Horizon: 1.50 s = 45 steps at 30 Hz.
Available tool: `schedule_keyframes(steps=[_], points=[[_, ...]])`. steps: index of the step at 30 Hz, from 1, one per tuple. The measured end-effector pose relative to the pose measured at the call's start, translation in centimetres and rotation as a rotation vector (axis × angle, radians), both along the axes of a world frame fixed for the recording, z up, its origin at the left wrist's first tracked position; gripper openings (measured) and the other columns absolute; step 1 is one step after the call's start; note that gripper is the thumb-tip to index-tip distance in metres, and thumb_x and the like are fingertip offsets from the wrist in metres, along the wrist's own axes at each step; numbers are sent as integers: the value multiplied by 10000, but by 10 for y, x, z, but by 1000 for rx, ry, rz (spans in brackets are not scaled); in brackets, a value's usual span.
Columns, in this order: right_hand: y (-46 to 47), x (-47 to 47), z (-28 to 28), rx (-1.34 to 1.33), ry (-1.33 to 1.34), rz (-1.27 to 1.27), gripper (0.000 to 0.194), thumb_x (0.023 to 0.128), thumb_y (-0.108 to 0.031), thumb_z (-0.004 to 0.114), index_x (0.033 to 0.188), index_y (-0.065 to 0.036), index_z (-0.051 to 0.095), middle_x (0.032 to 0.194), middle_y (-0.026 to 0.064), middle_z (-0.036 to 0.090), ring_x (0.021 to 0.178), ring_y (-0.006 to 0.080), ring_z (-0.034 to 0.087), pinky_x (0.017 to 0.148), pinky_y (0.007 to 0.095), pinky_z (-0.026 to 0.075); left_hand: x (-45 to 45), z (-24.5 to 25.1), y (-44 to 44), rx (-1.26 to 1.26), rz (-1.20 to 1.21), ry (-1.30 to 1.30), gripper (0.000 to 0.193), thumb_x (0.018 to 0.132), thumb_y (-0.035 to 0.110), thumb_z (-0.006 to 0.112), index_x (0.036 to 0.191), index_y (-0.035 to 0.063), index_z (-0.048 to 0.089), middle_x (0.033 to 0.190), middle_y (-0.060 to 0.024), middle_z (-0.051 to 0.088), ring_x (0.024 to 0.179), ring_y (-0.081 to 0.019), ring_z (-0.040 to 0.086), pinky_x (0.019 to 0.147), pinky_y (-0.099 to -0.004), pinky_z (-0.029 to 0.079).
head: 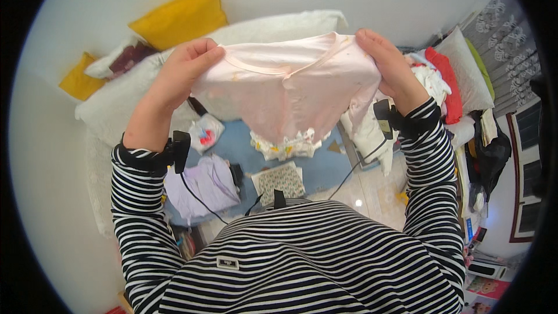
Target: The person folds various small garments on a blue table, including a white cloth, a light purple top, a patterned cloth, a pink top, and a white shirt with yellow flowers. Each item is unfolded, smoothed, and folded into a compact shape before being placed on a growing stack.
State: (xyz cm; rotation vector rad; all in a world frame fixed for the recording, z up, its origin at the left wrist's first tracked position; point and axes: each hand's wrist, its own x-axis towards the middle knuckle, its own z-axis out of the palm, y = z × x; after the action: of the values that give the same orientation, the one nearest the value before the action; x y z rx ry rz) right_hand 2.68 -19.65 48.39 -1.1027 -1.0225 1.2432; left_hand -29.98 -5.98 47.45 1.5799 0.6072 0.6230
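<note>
A small pale pink long-sleeved garment (287, 91) hangs stretched between my two hands, its round neckline facing up. My left hand (185, 67) pinches one shoulder between thumb and fingers. At the opposite shoulder, my right hand (383, 59) grips the cloth with its thumb on top. The garment's lower part hangs in front of a white patterned cloth (283, 150) on the blue-covered table (324, 174) and partly hides it. Folded lilac clothing (202, 187) lies at the table's left, and a small-print folded cloth (279, 179) near its front edge.
A sofa with a white cover (126, 91) stands behind, with yellow cushions (181, 15) on it. Red clothing (444, 85) and white clothes are heaped at the right. A clear plastic bag (206, 133) sits on the table. Black cables (202, 198) run from both wrist straps.
</note>
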Motion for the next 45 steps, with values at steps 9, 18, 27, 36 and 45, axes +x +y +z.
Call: schedule_keyframes(steps=[9, 18, 27, 36, 45], points=[[-28, -33, 64, 3, 35, 77, 325, 953, -269, 482, 1099, 15, 539, 1020, 103, 618, 877, 158, 623, 773, 315, 529, -35, 71, -41, -30, -29, -47, 263, 931, 278, 522, 1037, 48, 592, 954, -1, 612, 852, -64, 558, 742, -220, 456], [-26, -35, 61, 8, 138, 152, 324, 955, -246, 473, 1096, 37, 546, 1028, 135, 623, 880, 185, 642, 797, 338, 542, -49, 76, -53, -37, -22, 24, 401, 897, 360, 560, 1111, 23, 583, 1007, -39, 629, 873, -98, 589, 767, -237, 473], [0, -35, 53, 44, 12, 75, 321, 965, -209, 444, 1096, 67, 543, 1042, 154, 629, 900, 202, 626, 811, 340, 520, -56, 65, -29, 37, 46, 83, 332, 923, 311, 534, 1114, 45, 586, 1002, -33, 627, 865, -101, 599, 757, -235, 484], [37, -45, 83, 170, -66, 160, 301, 964, -201, 442, 1064, 60, 552, 1025, 154, 626, 890, 214, 623, 840, 356, 509, -51, 89, -22, 96, 220, 54, 327, 932, 281, 512, 1125, 20, 558, 1032, -93, 618, 899, -159, 605, 773, -305, 501], [43, -49, 63, 142, -112, 232, 240, 943, -187, 500, 1020, 22, 588, 947, 91, 633, 850, 155, 598, 774, 294, 497, -59, 77, -22, 4, 210, 62, 326, 940, 267, 489, 1125, 4, 540, 1054, -99, 616, 936, -179, 603, 826, -320, 489]])
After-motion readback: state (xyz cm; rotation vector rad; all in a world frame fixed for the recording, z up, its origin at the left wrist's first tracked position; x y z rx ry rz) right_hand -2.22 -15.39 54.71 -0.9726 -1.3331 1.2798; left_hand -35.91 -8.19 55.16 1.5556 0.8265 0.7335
